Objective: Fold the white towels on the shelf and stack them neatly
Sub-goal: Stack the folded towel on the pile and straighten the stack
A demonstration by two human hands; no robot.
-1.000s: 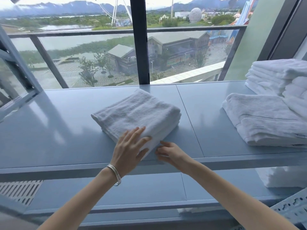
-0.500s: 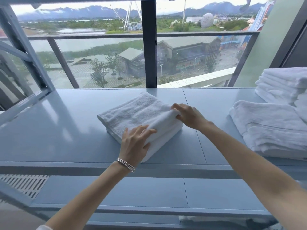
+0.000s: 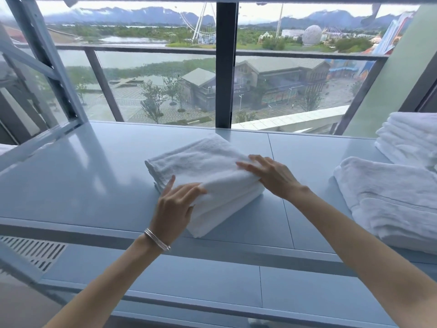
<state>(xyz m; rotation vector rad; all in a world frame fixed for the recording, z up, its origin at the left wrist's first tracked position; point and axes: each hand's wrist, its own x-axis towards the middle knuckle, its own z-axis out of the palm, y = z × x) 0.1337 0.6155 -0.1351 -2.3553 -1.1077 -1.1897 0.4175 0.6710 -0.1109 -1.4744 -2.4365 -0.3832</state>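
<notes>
A folded white towel (image 3: 201, 159) lies in several layers at the middle of the grey-blue shelf (image 3: 82, 181). My left hand (image 3: 176, 204) rests on its near left corner, fingers laid over the top layer and thumb raised. My right hand (image 3: 269, 174) lies flat on the towel's right end with straight fingers pointing left. At the right edge a loosely folded white towel (image 3: 387, 197) lies on the shelf, and behind it stands a stack of folded white towels (image 3: 411, 138).
Behind the shelf runs a large window with a dark upright post (image 3: 225, 67) and a railing. A slanted metal frame (image 3: 47, 67) rises at the left end. Below is a lower shelf (image 3: 189, 280), and a floor grille (image 3: 30, 252) shows at lower left.
My right hand went from the towel's near edge to its right end and now lies flatter on top. My left hand shifted slightly left along the near corner.
</notes>
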